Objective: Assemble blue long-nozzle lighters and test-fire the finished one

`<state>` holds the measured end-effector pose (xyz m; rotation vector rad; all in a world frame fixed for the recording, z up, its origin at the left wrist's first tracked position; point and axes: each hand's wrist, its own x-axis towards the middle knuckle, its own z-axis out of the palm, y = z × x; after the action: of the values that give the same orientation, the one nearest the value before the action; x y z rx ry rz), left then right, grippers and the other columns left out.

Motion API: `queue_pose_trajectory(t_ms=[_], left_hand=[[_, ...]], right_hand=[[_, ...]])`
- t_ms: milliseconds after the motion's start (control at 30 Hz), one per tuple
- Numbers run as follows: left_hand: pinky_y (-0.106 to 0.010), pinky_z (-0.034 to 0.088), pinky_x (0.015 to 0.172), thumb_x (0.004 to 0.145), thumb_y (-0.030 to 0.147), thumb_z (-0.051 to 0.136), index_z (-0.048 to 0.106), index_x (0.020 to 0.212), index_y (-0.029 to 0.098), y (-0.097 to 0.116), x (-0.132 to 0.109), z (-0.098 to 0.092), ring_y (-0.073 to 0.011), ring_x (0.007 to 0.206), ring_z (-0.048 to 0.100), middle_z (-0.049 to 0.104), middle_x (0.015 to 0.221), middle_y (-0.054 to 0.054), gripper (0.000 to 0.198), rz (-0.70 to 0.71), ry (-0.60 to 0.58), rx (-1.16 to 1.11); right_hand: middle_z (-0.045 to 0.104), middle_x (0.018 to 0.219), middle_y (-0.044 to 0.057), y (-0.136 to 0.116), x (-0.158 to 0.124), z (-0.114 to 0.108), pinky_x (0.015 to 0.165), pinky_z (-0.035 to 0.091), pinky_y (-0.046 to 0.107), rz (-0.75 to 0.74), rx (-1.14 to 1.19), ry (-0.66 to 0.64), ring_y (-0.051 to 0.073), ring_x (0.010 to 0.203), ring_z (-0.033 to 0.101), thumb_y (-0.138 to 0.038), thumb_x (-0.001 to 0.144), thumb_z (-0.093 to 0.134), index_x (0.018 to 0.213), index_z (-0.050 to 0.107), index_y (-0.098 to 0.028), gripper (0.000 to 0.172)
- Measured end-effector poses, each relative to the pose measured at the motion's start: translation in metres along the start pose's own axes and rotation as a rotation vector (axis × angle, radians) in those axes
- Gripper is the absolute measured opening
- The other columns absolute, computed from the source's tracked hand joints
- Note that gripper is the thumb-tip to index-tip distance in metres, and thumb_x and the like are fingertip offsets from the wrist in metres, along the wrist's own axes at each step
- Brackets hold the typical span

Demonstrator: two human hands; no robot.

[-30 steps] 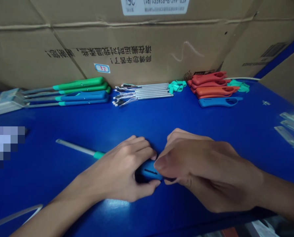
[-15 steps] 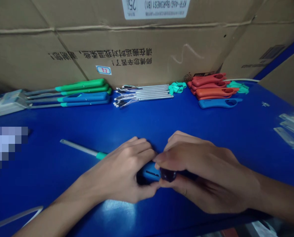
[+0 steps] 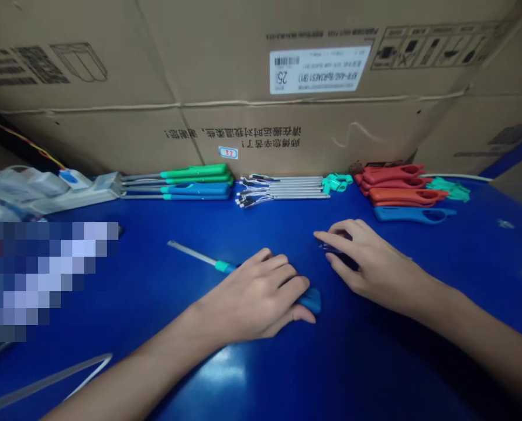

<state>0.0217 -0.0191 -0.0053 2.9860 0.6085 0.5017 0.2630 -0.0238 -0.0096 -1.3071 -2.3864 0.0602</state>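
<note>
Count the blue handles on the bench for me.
4. The upper back-row handle and lower back-row handle lie left of centre; the back-right handle lies below the red handles; the fourth handle sits under the left hand. Others may be hidden.

Deep blue workbench point(image 3: 375, 374) before you, blue plastic handle point(image 3: 312, 300) under your left hand point(image 3: 254, 295), green handles point(image 3: 195, 173), orange-red handles point(image 3: 392, 173), brown cardboard carton point(image 3: 243, 64)

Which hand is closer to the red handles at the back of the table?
The right. The right hand is in front of the red handles and slightly to their left; the left hand is farther left and farther forward.
</note>
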Motion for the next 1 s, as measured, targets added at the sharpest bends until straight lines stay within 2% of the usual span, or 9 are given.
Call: queue_pose_trajectory(t_ms=[100,233,333,400,500,600,667,867,1000], left_hand=[[-0.029,0.045,0.061,0.100,0.045,0.042,0.056,0.088,0.015,-0.001,-0.002,0.002,-0.0167,0.064,0.060,0.065,0.072,-0.004,0.035,-0.020,0.101,-0.029],[-0.024,0.043,0.052,0.100,0.033,0.048,0.052,0.095,0.017,-0.003,-0.007,0.005,-0.0126,0.055,0.063,0.068,0.070,0.000,0.017,-0.074,0.309,-0.034],[-0.025,0.046,0.055,0.097,0.023,0.049,0.050,0.103,0.017,-0.005,-0.008,0.000,-0.0129,0.060,0.065,0.070,0.077,-0.001,0.009,-0.131,0.396,-0.016],[-0.031,0.050,0.063,0.093,0.028,0.054,0.053,0.106,0.015,-0.007,-0.008,-0.007,-0.0179,0.069,0.067,0.071,0.084,-0.006,0.019,-0.150,0.356,0.015],[-0.044,0.051,0.071,0.085,0.050,0.061,0.061,0.098,0.015,-0.013,-0.007,-0.015,-0.0296,0.083,0.067,0.069,0.087,-0.009,0.037,-0.210,0.113,0.160],[-0.034,0.047,0.056,0.092,0.051,0.052,0.063,0.098,0.016,-0.018,-0.009,-0.012,-0.0239,0.064,0.066,0.066,0.072,-0.005,0.038,-0.227,0.014,0.206],[-0.030,0.043,0.050,0.095,0.049,0.049,0.063,0.102,0.015,-0.017,-0.009,-0.006,-0.0211,0.057,0.065,0.066,0.069,-0.004,0.037,-0.225,0.005,0.220],[-0.028,0.043,0.048,0.094,0.047,0.051,0.061,0.100,0.016,0.002,-0.003,-0.003,-0.0225,0.057,0.068,0.068,0.068,-0.003,0.033,-0.304,-0.126,0.244],[-0.028,0.045,0.050,0.090,0.046,0.057,0.061,0.089,0.018,0.008,0.000,-0.007,-0.0246,0.060,0.071,0.071,0.071,-0.002,0.029,-0.376,-0.285,0.121]], right_hand=[[0.062,0.108,0.010,-0.017,-0.001,-0.010,0.089,0.051,0.039,-0.002,0.259,0.022,0.022,0.101,0.058,-0.024,0.094,0.054,0.111,0.065,-0.019,0.021],[0.065,0.090,0.001,-0.043,-0.004,-0.010,0.061,0.052,0.023,0.074,0.539,-0.285,0.013,0.072,0.060,-0.039,0.085,0.069,0.115,0.061,-0.024,0.035],[0.065,0.075,-0.001,-0.050,-0.003,0.001,0.054,0.048,0.022,0.161,0.603,-0.222,0.011,0.059,0.056,-0.036,0.091,0.059,0.108,0.065,-0.021,0.023],[0.068,0.079,0.002,-0.045,0.000,0.004,0.058,0.050,0.024,0.213,0.664,-0.138,0.012,0.061,0.059,-0.032,0.092,0.056,0.102,0.066,-0.019,0.020],[0.065,0.071,0.001,-0.032,0.005,-0.001,0.057,0.050,0.025,0.365,0.845,-0.104,0.013,0.059,0.060,-0.034,0.091,0.055,0.102,0.063,-0.016,0.022],[0.062,0.065,-0.001,-0.026,0.007,-0.006,0.052,0.048,0.024,0.474,0.984,-0.157,0.011,0.052,0.056,-0.034,0.091,0.054,0.102,0.058,-0.015,0.022],[0.062,0.068,-0.001,-0.029,0.007,-0.004,0.050,0.046,0.023,0.466,0.923,-0.175,0.011,0.053,0.055,-0.030,0.089,0.055,0.099,0.056,-0.017,0.017],[0.062,0.101,0.009,-0.051,0.000,0.007,0.082,0.052,0.040,0.143,0.306,0.122,0.022,0.091,0.060,-0.021,0.081,0.062,0.102,0.064,-0.019,0.022],[0.061,0.101,0.009,-0.048,-0.002,0.005,0.085,0.051,0.038,-0.122,0.294,-0.008,0.021,0.094,0.057,-0.017,0.085,0.057,0.099,0.064,-0.018,0.015]])
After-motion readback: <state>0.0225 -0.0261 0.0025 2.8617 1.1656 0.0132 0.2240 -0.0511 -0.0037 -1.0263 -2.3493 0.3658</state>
